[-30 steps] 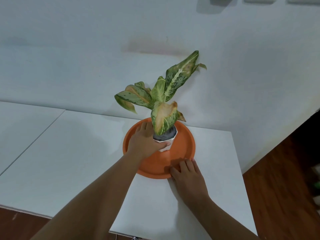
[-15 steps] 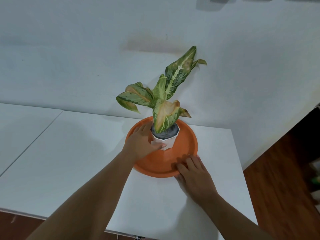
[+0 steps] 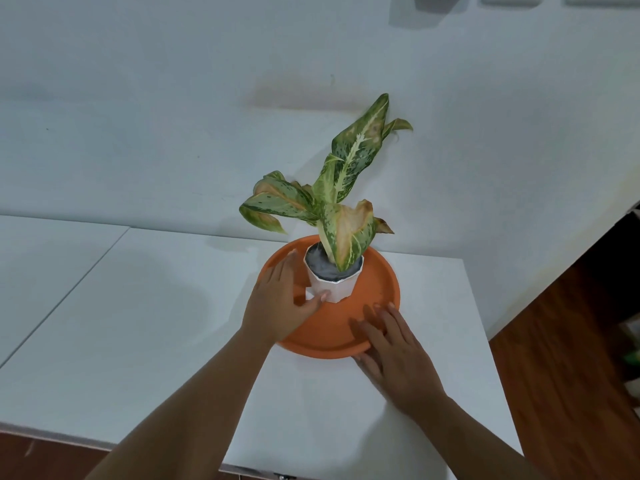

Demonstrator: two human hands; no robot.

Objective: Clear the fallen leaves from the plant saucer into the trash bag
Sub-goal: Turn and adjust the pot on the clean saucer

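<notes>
Since half a second ago the left hand (image 3: 280, 306) has loosened from the white pot (image 3: 334, 287): its fingers, which lay curved round the pot's side, now stand nearly straight and close together, pointing away from the person along the pot's left flank, with a strip of orange showing between palm and pot. Only the thumb reaches across, its tip touching the pot's lower near side, so this hand is spread rather than gripping. The right hand (image 3: 398, 358) has slid a little farther onto the orange saucer (image 3: 377, 289); it lies palm down with fingers straight and slightly fanned, fingertips resting inside the near rim and the heel of the hand on the white table (image 3: 138, 323), holding nothing. Both forearms come up from the lower edge, the left from the lower left, the right from the lower right. The saucer sits flat on the table, near its far right corner and close to the white wall (image 3: 173, 98). The pot stands upright in the saucer, toward its far side, and the plant (image 3: 346, 168) in it carries green, speckled leaves, several yellowed or browned at the edges. Wooden floor (image 3: 571, 341) shows to the right of the table.
</notes>
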